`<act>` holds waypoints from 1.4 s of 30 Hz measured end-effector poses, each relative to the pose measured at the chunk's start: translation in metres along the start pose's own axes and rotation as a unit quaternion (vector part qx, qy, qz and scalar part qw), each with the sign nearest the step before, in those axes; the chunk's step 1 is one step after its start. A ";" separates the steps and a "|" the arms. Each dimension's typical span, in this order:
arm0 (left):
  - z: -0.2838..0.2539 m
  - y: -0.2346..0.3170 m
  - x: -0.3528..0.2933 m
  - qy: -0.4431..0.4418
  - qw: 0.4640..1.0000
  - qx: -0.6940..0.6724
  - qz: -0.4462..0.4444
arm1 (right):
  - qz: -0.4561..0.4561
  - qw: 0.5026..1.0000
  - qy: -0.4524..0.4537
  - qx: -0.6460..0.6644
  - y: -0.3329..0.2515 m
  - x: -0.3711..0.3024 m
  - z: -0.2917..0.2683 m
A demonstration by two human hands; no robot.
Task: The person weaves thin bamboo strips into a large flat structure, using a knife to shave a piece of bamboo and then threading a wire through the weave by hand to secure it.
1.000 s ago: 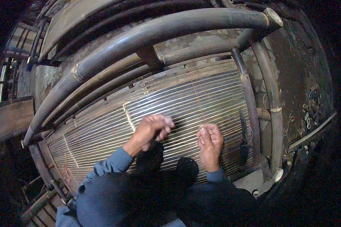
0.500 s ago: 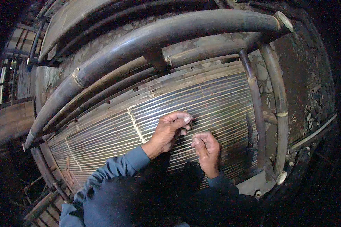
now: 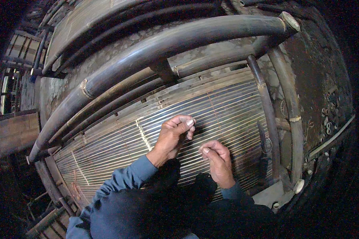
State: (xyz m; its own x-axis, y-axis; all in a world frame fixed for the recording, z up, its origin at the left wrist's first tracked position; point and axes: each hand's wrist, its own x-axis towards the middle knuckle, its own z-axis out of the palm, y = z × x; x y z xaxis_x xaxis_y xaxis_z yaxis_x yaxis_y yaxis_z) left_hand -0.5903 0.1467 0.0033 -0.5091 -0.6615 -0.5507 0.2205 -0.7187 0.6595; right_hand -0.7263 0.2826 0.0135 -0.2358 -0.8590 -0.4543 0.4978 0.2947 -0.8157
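Note:
My left hand [image 3: 174, 135] is closed in a pinch, thumb against the fingertips, above the middle of a panel of thin pale bamboo slats [image 3: 235, 99]. Lower and to the right, my right hand [image 3: 218, 161] also pinches thumb to fingers, a short gap from the left. Anything held in either pinch is too fine to make out. The slats run lengthwise with narrow gaps, crossed by a pale woven binding [image 3: 143, 135] left of my hands and a thin reddish cord [image 3: 213, 104] beyond them.
Thick dark bamboo poles [image 3: 179, 38] frame the panel along its far side, with an upright pole [image 3: 285, 83] at the right. A dark, narrow blade-like tool [image 3: 262, 137] lies near the right end. Reddish strands [image 3: 77, 193] lie at the lower left. Small cut pieces litter the ground at right.
My left hand has shifted slightly left and up, widening the gap to my right hand. Both stay pinched. The whole view has shifted a little.

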 end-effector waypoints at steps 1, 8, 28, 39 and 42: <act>-0.001 -0.001 -0.001 -0.013 1.000 0.021 0.009 | -0.066 0.996 0.012 -0.063 -0.003 0.006 -0.001; 0.006 -0.004 -0.007 -0.009 0.995 0.094 0.018 | -0.054 0.995 0.027 -0.076 -0.023 0.023 0.008; 0.001 -0.009 -0.005 -0.016 0.990 0.140 0.024 | 0.016 0.998 0.029 -0.061 -0.012 0.033 0.008; -0.002 -0.009 -0.001 -0.045 0.984 0.174 -0.001 | 0.029 0.997 -0.006 -0.066 -0.008 0.037 0.005; 0.004 -0.013 0.000 -0.001 0.995 0.094 0.025 | -0.086 0.990 0.066 -0.092 0.003 0.043 0.009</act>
State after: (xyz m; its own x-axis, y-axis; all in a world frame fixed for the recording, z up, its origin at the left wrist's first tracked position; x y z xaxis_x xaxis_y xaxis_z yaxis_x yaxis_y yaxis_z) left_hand -0.5963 0.1568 -0.0038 -0.5026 -0.6947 -0.5145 0.0865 -0.6326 0.7696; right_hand -0.7279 0.2427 -0.0051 -0.4165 -0.8447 -0.3361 0.2831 0.2308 -0.9309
